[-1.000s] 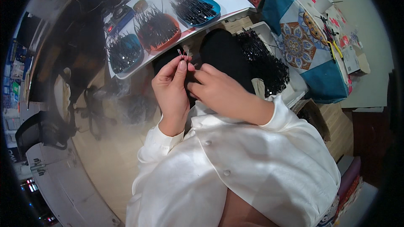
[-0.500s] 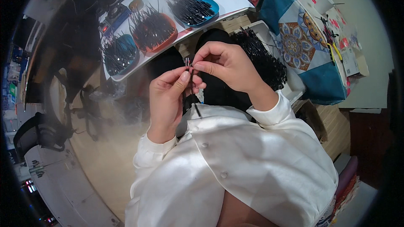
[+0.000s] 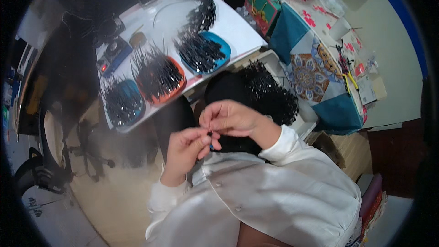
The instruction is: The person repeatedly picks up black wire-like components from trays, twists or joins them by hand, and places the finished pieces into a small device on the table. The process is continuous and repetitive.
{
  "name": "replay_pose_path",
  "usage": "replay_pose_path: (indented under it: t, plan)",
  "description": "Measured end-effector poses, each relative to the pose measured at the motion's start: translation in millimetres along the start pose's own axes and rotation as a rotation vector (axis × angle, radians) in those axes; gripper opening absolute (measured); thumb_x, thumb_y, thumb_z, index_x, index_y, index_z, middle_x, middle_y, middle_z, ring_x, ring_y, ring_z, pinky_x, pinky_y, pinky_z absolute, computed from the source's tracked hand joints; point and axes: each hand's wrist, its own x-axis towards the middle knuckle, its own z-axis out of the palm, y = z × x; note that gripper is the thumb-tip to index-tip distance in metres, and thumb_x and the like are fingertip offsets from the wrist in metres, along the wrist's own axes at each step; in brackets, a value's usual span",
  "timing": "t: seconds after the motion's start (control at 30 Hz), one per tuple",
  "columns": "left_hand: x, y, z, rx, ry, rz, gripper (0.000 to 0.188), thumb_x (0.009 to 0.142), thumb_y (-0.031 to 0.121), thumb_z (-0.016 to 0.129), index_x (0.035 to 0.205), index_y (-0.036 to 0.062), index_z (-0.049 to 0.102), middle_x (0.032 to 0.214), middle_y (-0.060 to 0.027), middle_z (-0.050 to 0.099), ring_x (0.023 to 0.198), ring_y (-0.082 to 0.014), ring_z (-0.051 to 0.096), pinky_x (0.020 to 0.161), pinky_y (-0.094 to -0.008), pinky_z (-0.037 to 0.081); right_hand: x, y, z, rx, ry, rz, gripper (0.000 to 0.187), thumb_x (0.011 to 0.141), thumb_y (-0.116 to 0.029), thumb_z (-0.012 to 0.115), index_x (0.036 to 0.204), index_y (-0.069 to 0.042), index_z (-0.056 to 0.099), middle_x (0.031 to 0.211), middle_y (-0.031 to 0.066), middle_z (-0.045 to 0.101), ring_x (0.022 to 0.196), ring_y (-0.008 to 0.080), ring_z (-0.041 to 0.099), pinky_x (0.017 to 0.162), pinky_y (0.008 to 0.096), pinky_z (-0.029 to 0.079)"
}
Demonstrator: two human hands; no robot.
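My left hand (image 3: 187, 148) is closed in a pinch on a thin black cable (image 3: 211, 134), mostly hidden by the fingers. Fine reddish wire ends show at its tip. The thumb and fingertips of my right hand (image 3: 234, 119) meet at those wire ends, touching them just above the left thumb. Both hands are over my lap, close together. Beyond them, on a white table (image 3: 238, 32), stand an orange tray (image 3: 179, 92) and two blue trays (image 3: 224, 45), all heaped with short black cables.
A white bin (image 3: 308, 121) full of black cables (image 3: 270, 93) stands right of my legs. A blue device (image 3: 114, 55) with a red light sits on the table's left. At right, yellow-handled pliers (image 3: 352, 81) lie on a patterned cloth (image 3: 308, 77). A green box (image 3: 265, 2) stands behind.
The whole view has shifted, so table and hands appear lower. My right fingers have closed in on the wire ends. The cable's hanging length, visible earlier, is now mostly hidden.
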Motion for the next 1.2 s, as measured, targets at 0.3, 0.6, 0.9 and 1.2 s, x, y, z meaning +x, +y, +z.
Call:
replay_pose_path:
  t: [0.3,0.6,0.9,1.2]
  plan:
    - [17,-11,-29,-0.071,0.25,0.194,0.015,0.095,0.006,0.055,0.098,-0.0068,0.062,0.075,-0.0056,0.061,0.055,-0.0037,0.041,0.05,-0.0177,0.03,68,-137,-87,-1.037,0.498,-0.313,0.02,0.089,-0.025,0.064,0.097,-0.007,0.067,0.088,-0.0004,0.066,0.073,0.0086,0.058,0.065,0.0246,0.047]
    - [16,-16,-28,-0.052,0.307,0.065,0.019,0.096,0.01,0.055,0.101,-0.0056,0.063,0.072,-0.0053,0.061,0.054,-0.0042,0.041,0.049,-0.0179,0.029,161,-246,-235,-1.782,1.175,-0.05,0.026,0.08,-0.026,0.07,0.073,-0.001,0.07,0.064,0.0097,0.066,0.058,0.0186,0.063,0.057,0.0334,0.049]
    - [21,-17,-26,-0.234,0.278,0.119,0.017,0.098,0.011,0.05,0.101,-0.0033,0.059,0.084,-0.011,0.064,0.065,-0.0126,0.056,0.057,-0.0208,0.042,65,-181,-113,-0.317,0.708,-0.001,0.022,0.091,-0.023,0.053,0.083,-0.004,0.058,0.071,0.0053,0.056,0.048,0.0087,0.04,0.038,0.0192,0.028]
    - [60,27,-2,-0.457,0.132,0.169,0.019,0.101,0.015,0.042,0.108,0.0009,0.053,0.123,-0.0206,0.058,0.093,-0.0294,0.067,0.078,-0.0374,0.058,-64,38,13,-1.033,0.203,0.101,0.016,0.086,-0.015,0.063,0.08,-0.002,0.055,0.069,-0.0004,0.052,0.06,0.0099,0.048,0.055,0.0258,0.041]
